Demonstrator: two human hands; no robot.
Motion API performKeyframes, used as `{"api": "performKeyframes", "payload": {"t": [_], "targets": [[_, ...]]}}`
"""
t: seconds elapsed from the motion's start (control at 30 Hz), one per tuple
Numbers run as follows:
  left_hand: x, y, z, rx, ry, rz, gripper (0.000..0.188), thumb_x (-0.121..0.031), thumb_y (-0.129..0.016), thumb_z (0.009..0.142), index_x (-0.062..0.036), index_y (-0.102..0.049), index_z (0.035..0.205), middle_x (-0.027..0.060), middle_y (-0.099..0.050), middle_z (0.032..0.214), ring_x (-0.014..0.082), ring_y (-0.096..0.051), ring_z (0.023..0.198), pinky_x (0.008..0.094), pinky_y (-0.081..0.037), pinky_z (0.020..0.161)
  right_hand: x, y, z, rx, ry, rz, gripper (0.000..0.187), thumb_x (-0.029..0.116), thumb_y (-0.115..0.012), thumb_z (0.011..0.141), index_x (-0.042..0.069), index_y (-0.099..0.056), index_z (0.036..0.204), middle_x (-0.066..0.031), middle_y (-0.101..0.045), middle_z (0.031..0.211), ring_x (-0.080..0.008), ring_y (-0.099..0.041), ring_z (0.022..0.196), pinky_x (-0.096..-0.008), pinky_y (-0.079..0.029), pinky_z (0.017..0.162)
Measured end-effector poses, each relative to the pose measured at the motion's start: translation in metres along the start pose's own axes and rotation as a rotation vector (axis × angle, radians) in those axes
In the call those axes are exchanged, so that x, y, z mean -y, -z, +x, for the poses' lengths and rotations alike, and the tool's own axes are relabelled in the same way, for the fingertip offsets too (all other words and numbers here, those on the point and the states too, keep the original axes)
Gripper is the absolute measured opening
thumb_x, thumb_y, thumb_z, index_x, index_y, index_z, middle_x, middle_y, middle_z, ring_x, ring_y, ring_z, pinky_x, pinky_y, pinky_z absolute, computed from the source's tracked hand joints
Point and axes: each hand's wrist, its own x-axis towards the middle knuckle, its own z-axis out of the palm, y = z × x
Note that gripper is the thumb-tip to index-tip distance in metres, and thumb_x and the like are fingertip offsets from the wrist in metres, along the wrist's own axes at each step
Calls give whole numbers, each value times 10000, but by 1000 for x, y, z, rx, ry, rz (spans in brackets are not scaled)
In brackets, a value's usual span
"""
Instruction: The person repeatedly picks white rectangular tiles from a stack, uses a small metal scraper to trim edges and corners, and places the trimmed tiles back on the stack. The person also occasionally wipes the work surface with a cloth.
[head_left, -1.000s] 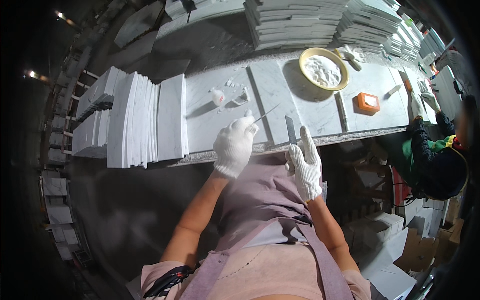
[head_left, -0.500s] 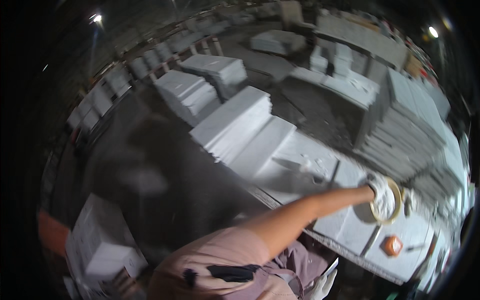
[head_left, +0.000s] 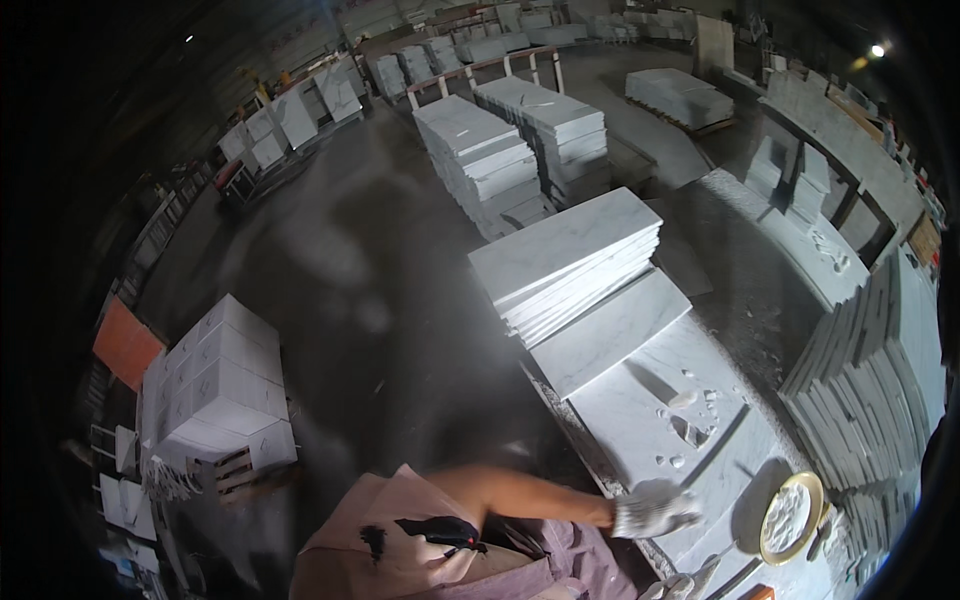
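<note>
— Where was your left hand just then?

— My left hand (head_left: 652, 514), in a white glove, sat low and right of centre in the frame, resting on the near edge of the marble slab (head_left: 690, 440) that lay flat on the counter (head_left: 570, 420). The arm reached out across from my apron (head_left: 420, 555). The picture was blurred there, so I could not tell whether the fingers were spread or curled, or whether they held anything.

— And the right one?

— Only a bit of white glove showed at the very bottom edge, right hand (head_left: 675, 585), too little to judge how it was set.

— What lay around the slab?

— Some small white lumps (head_left: 685, 430) sat on its surface, above my left hand. Just to the right of that hand was a round yellow-rimmed bowl (head_left: 790, 518) with white stuff in it. Beyond the slab, toward the middle of the frame, a single marble tile (head_left: 610, 330) lay against a stack of white tiles (head_left: 570, 262). At the right edge stood a row of grey slabs (head_left: 860, 380) on edge.

— And farther off?

— White boxes on a pallet (head_left: 225, 385) at lower left, well apart from me, across the grey floor (head_left: 380, 280).
</note>
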Motion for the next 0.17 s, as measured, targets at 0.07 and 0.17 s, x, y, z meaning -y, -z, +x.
{"api": "performKeyframes", "payload": {"t": [0.07,0.17], "targets": [[22,27,-33,132,57,-153,339,-411,-652,1024,-117,-732,875,157,-708,803,386,-719,788,504,-539,667,-2,-11,14,76,-163,193,392,190,-583,1083,-55,-585,1390,-200,-692,1172,-258,-681,921,-341,-552,803],[54,58,-69,196,4,155,452,-501,-614,1014,-83,-738,895,146,-701,794,384,-703,774,488,-549,672,-13,-21,39,139,-343,369,406,204,-590,1081,-51,-575,1398,-176,-702,1089,-220,-676,819,-302,-550,731]]}}
